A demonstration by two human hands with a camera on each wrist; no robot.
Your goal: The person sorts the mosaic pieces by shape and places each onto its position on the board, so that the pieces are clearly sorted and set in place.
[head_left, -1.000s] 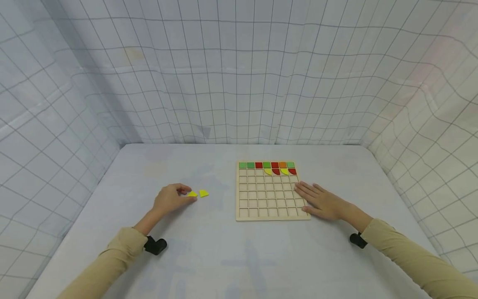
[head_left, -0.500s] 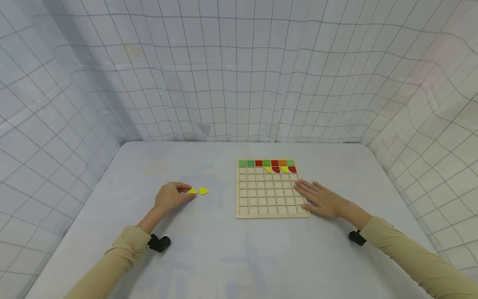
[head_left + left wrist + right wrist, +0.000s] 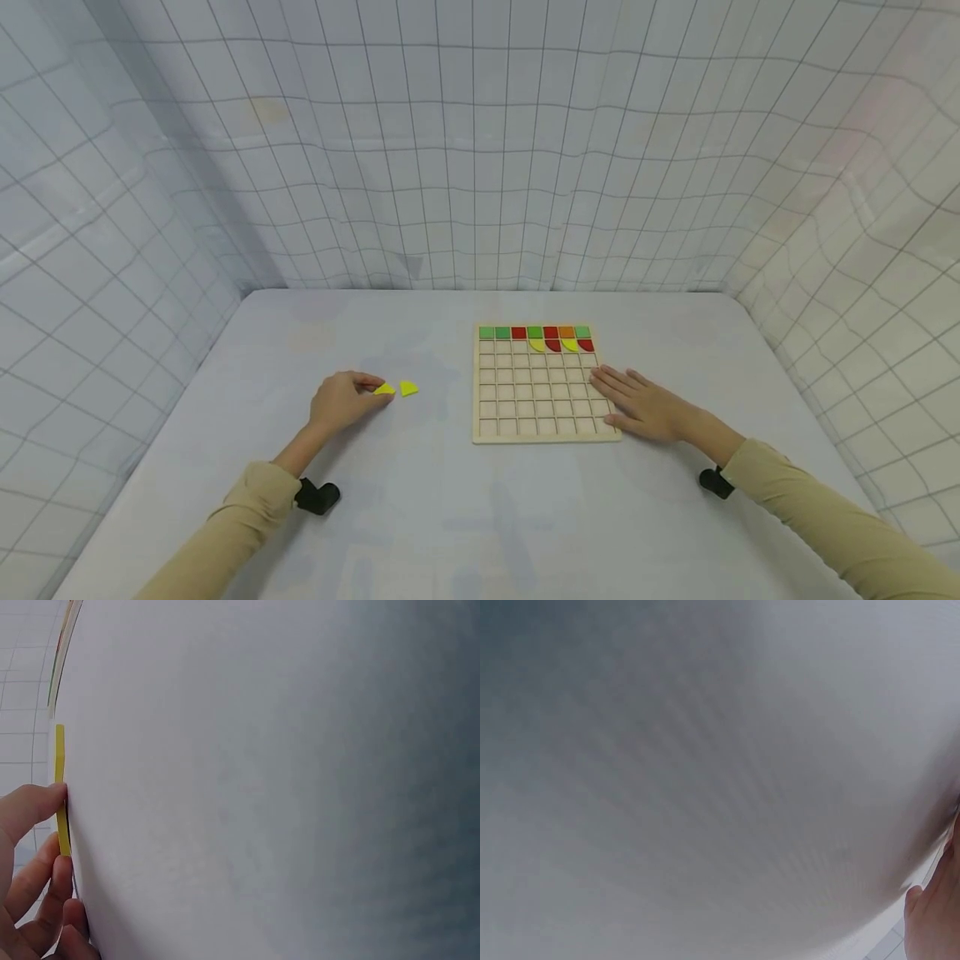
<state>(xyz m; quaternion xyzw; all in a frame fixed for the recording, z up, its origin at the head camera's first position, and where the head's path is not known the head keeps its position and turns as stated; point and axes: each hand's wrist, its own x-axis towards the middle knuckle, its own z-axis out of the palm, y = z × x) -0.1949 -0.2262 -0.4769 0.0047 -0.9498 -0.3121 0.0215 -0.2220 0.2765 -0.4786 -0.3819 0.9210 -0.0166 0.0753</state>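
Note:
With my left hand (image 3: 341, 402) I pinch a yellow quarter-circle tile (image 3: 385, 389) between thumb and fingers, low over the white table. In the left wrist view, thumb and fingertips press on either side of a thin yellow edge (image 3: 64, 836). Just right of it lies a second yellow quarter-circle tile (image 3: 408, 388), apart from my fingers. My right hand (image 3: 651, 410) lies flat with fingers straight, its fingertips on the right edge of a wooden grid board (image 3: 527, 392). In the right wrist view only part of that hand (image 3: 936, 915) shows.
Green, red and orange square tiles (image 3: 536, 332) fill the board's back row. Yellow and red quarter-circle tiles (image 3: 552, 346) sit in the row in front, toward the right. White grid-lined curtains (image 3: 480, 183) enclose the white table (image 3: 450, 500) at the back and sides.
Hardly anything differs. My left fingers stay at the same yellow tile with only a slight shift, and the right hand keeps its place on the board. The head view tilts a little.

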